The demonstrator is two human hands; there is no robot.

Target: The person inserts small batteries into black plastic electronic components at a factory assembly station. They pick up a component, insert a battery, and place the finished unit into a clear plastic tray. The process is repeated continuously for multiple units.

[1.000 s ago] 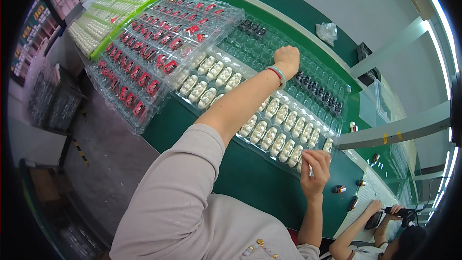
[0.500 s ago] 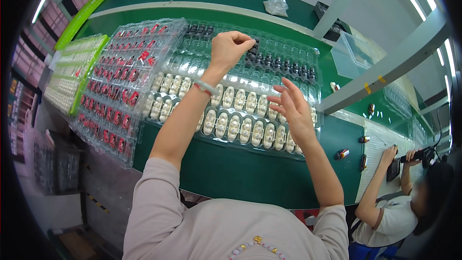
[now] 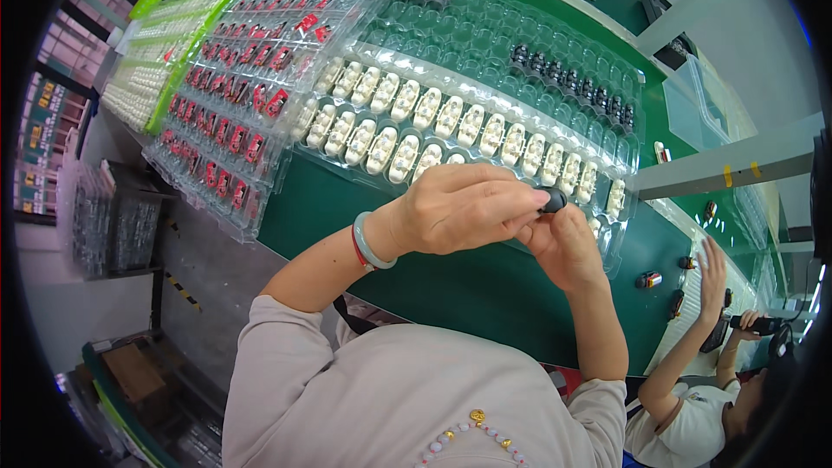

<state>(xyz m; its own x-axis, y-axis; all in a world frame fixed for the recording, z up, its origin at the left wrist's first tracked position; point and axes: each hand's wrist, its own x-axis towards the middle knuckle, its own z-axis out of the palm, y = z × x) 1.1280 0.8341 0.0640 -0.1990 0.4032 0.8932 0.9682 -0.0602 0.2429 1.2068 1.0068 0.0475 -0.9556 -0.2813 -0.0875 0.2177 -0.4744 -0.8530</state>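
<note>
Black and small, the part (image 3: 553, 199) sits pinched between the fingertips of the left hand (image 3: 459, 208) and the right hand (image 3: 563, 247), both closed together on it just above the green table (image 3: 451, 282), seemingly to steady it. Beyond lie a tray of white shells (image 3: 451, 134), a clear tray of black parts (image 3: 555, 61) and red-part trays (image 3: 251, 78), all within reach.
</note>
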